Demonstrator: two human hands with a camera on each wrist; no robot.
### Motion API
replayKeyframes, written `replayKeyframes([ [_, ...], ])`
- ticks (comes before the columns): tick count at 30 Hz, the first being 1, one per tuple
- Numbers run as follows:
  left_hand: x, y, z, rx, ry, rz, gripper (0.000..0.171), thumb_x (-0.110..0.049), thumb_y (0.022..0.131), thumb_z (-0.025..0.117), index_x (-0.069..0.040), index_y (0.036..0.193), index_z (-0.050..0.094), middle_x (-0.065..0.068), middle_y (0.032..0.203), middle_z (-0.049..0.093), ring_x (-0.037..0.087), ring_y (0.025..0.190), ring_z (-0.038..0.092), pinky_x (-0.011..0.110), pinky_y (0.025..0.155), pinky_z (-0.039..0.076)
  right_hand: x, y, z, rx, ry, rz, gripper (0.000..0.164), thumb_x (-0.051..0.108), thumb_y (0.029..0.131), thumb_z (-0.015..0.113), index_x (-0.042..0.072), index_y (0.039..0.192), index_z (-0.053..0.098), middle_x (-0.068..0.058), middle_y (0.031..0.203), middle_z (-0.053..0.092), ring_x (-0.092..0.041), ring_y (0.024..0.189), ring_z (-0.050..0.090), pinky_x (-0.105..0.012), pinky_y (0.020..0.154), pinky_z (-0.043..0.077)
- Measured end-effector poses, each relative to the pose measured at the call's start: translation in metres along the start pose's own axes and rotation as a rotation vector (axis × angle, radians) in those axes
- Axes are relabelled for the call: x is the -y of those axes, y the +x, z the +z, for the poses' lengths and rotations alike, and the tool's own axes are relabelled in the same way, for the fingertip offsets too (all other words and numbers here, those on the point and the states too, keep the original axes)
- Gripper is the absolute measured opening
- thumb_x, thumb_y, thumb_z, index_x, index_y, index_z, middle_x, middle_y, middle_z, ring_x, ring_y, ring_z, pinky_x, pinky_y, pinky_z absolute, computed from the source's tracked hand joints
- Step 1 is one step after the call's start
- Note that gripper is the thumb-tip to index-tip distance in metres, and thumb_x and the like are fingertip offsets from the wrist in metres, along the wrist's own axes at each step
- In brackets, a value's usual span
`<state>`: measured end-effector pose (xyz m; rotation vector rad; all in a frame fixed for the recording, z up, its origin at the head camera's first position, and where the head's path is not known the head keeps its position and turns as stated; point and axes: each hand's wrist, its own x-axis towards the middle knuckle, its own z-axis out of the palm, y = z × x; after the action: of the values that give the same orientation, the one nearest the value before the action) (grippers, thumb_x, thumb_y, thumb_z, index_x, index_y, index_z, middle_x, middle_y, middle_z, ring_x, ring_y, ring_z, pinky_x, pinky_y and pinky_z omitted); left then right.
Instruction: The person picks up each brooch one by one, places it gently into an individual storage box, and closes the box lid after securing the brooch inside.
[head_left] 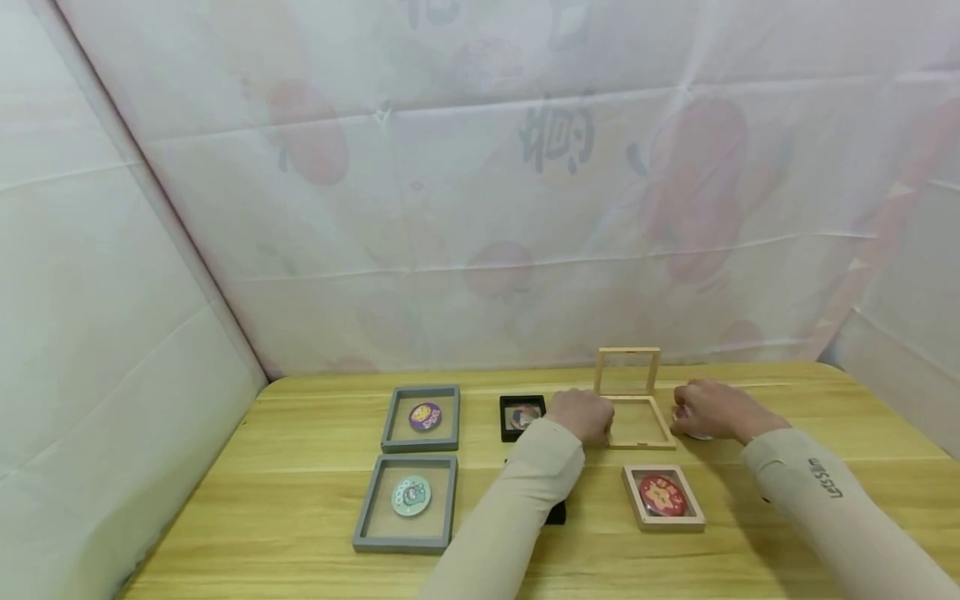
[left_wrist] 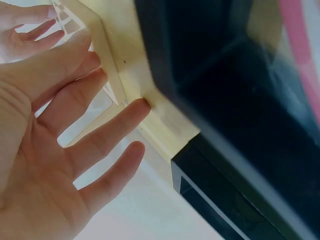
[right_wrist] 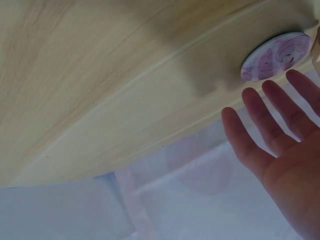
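Observation:
A light wooden display frame (head_left: 641, 446) lies unfolded near the back of the table, its second half (head_left: 628, 351) standing upright behind. My left hand (head_left: 583, 414) is at its left edge. In the left wrist view the thumb and nearer fingers touch the frame's side (left_wrist: 107, 55), while the outer fingers extend loosely. My right hand (head_left: 720, 408) is to the right of the frame, over a round badge. The right wrist view shows that badge (right_wrist: 277, 57), pink and white with a cartoon print, on the table just beyond my extended fingertips; the thumb is hidden there.
Two grey frames (head_left: 405, 546) with round badges lie on the left. A small black frame (head_left: 504, 419) sits beside my left hand. Another black object (head_left: 557, 514) is partly hidden under my left forearm. A pale frame (head_left: 672, 525) with a red badge lies between my arms.

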<state>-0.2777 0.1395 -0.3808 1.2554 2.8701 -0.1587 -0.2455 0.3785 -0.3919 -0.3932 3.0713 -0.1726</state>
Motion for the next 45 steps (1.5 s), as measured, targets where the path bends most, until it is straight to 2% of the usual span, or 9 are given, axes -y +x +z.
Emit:
replayKeyframes([
  [4, -0.002, 0.001, 0.003, -0.035, 0.025, -0.026, 0.017, -0.041, 0.092, 0.076, -0.032, 0.078, 0.077, -0.017, 0.074, 0.068, 0.003, 0.059, 0.058, 0.023, 0.057, 0.052, 0.0, -0.001, 0.0, 0.024, 0.024, 0.018, 0.021, 0.024, 0.081, 0.076, 0.01, 0.082, 0.06, 0.0, 0.08, 0.053, -0.016, 0.071, 0.048, -0.039, 0.063, 0.044],
  [9, -0.003, 0.003, 0.003, -0.058, 0.025, -0.047, 0.014, -0.044, 0.089, 0.079, -0.033, 0.081, 0.078, -0.017, 0.076, 0.069, 0.004, 0.064, 0.063, 0.024, 0.056, 0.053, -0.002, -0.001, -0.002, 0.039, 0.024, 0.035, 0.028, 0.026, 0.08, 0.079, 0.005, 0.09, 0.064, -0.004, 0.085, 0.059, -0.02, 0.075, 0.054, -0.044, 0.066, 0.048],
  [15, -0.005, 0.002, 0.006, -0.095, 0.038, -0.055, 0.018, -0.05, 0.082, 0.083, -0.033, 0.079, 0.077, -0.016, 0.076, 0.07, 0.006, 0.064, 0.064, 0.025, 0.054, 0.053, -0.003, -0.001, 0.0, 0.04, 0.055, 0.028, 0.024, 0.022, 0.076, 0.08, 0.008, 0.08, 0.061, 0.0, 0.077, 0.053, -0.017, 0.068, 0.048, -0.038, 0.06, 0.042],
  [19, -0.005, 0.002, 0.008, -0.104, 0.045, -0.056, 0.02, -0.051, 0.082, 0.082, -0.033, 0.077, 0.076, -0.015, 0.074, 0.069, 0.007, 0.062, 0.063, 0.025, 0.051, 0.052, -0.004, -0.001, 0.0, 0.061, 0.101, 0.028, 0.021, 0.017, 0.074, 0.08, 0.008, 0.078, 0.062, 0.001, 0.073, 0.052, -0.016, 0.065, 0.045, -0.035, 0.058, 0.039],
  [25, -0.004, 0.004, 0.008, -0.107, 0.059, -0.063, 0.021, -0.052, 0.082, 0.082, -0.032, 0.078, 0.076, -0.015, 0.071, 0.067, 0.007, 0.06, 0.061, 0.025, 0.049, 0.051, -0.007, -0.001, -0.003, 0.052, 0.122, 0.017, 0.021, 0.015, 0.074, 0.08, 0.003, 0.084, 0.066, 0.0, 0.077, 0.056, -0.017, 0.068, 0.047, -0.035, 0.06, 0.042],
  [31, -0.005, 0.005, 0.008, -0.083, 0.057, -0.089, 0.02, -0.054, 0.082, 0.081, -0.034, 0.082, 0.076, -0.016, 0.073, 0.067, 0.007, 0.065, 0.063, 0.026, 0.054, 0.052, -0.01, -0.001, 0.0, 0.005, 0.13, -0.019, 0.021, 0.014, 0.069, 0.079, 0.006, 0.078, 0.062, 0.001, 0.074, 0.053, -0.016, 0.066, 0.045, -0.034, 0.059, 0.04],
  [37, -0.006, 0.004, 0.01, -0.069, 0.056, -0.1, 0.022, -0.056, 0.081, 0.081, -0.034, 0.08, 0.076, -0.017, 0.073, 0.066, 0.007, 0.065, 0.062, 0.025, 0.055, 0.052, -0.008, 0.0, 0.002, -0.055, 0.083, -0.038, 0.036, 0.019, 0.068, 0.083, -0.004, 0.09, 0.067, -0.007, 0.085, 0.061, -0.021, 0.074, 0.055, -0.04, 0.066, 0.049],
  [41, -0.005, 0.003, 0.012, -0.059, 0.072, -0.099, 0.023, -0.057, 0.082, 0.079, -0.034, 0.083, 0.077, -0.015, 0.075, 0.068, 0.007, 0.065, 0.062, 0.025, 0.054, 0.052, -0.004, 0.001, 0.001, -0.06, 0.091, -0.045, 0.04, 0.022, 0.07, 0.085, -0.005, 0.095, 0.068, -0.008, 0.089, 0.061, -0.022, 0.076, 0.056, -0.042, 0.068, 0.05],
  [45, -0.006, 0.002, 0.011, -0.045, 0.066, -0.108, 0.023, -0.057, 0.082, 0.079, -0.035, 0.086, 0.078, -0.015, 0.077, 0.069, 0.007, 0.066, 0.063, 0.025, 0.055, 0.053, -0.001, 0.002, -0.001, -0.05, 0.104, -0.059, 0.038, 0.022, 0.069, 0.085, -0.003, 0.093, 0.068, -0.006, 0.087, 0.06, -0.019, 0.075, 0.054, -0.039, 0.066, 0.049],
])
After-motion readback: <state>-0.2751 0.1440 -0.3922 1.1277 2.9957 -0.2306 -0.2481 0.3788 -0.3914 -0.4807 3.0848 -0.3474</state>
